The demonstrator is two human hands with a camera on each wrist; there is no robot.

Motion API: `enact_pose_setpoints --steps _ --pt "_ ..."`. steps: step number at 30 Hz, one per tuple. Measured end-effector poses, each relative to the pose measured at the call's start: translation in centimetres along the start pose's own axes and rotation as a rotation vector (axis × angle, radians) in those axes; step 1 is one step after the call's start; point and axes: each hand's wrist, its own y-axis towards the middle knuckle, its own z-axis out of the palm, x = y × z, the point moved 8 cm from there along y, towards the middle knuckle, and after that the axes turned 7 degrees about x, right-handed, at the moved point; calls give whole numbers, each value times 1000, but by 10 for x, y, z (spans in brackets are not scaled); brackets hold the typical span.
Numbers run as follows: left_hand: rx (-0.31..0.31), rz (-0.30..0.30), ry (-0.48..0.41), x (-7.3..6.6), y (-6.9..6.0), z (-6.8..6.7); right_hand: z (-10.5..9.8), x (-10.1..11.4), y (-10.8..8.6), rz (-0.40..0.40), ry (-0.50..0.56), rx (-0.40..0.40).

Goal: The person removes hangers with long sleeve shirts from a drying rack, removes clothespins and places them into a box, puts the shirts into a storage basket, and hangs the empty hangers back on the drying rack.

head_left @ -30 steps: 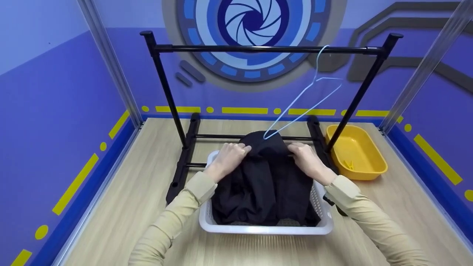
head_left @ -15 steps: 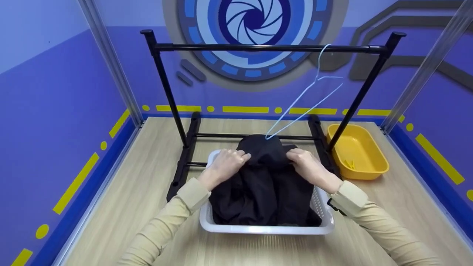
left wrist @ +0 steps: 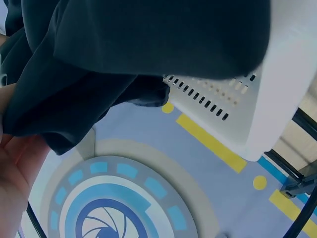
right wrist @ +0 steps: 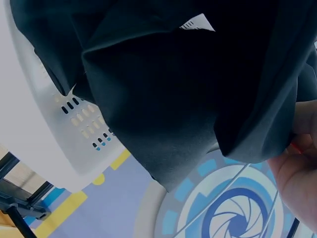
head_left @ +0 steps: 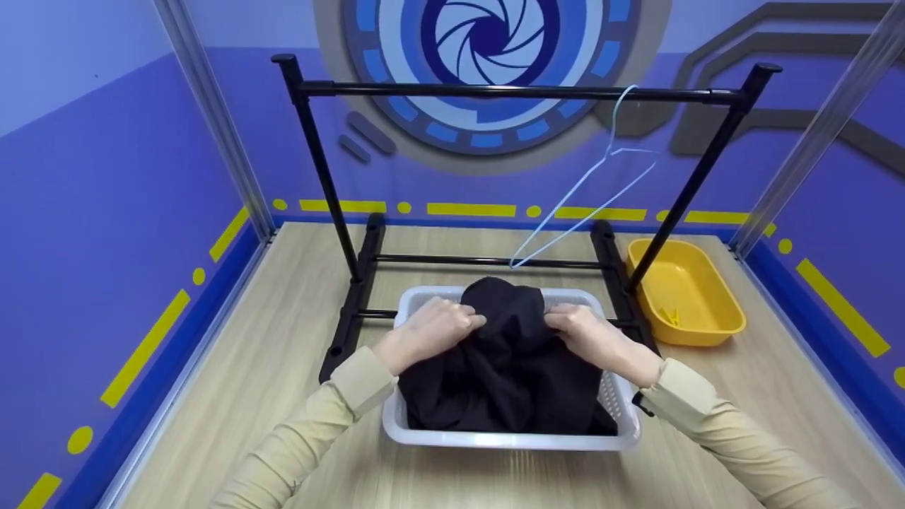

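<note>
A black garment (head_left: 505, 382) lies bunched in a white perforated basket (head_left: 509, 440), its upper part lifted. In the head view my left hand (head_left: 435, 329) pinches it at the left, and my right hand (head_left: 590, 336) pinches it at the right. Cloth sags in folds between them. The left wrist view shows my left hand (left wrist: 20, 168) with fingers on a drooping edge of the garment (left wrist: 158, 39). In the right wrist view, thumb and fingers of my right hand (right wrist: 299, 168) hold a fold. Its exact kind of clothing cannot be made out.
Behind the basket stands a black clothes rack (head_left: 523, 91). From its bar hangs a light blue hanger (head_left: 565, 201), tilted, its low corner just behind the garment. A yellow tub (head_left: 696, 290) with a yellow clothespin (head_left: 669, 317) stands at the right. Walls enclose the table.
Both hands have come down and slightly toward me with the garment. Its top edge now sits below the hanger's corner, and the basket's back rim shows. The hanger stays on the bar.
</note>
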Motion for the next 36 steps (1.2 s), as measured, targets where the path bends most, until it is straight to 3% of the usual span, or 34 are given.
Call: enact_pose_setpoints --steps 5,12,22,30,36 --pt "64 -6 -112 1 2 3 3 3 1 -26 37 51" --pt "142 -17 -195 4 6 9 7 2 1 -29 62 96" --pt "236 -77 -319 20 10 36 24 -13 3 9 78 172" --pt "314 -128 -359 36 15 58 38 -38 6 71 56 236" --pt "343 -176 -323 44 19 68 45 -50 9 107 88 246"
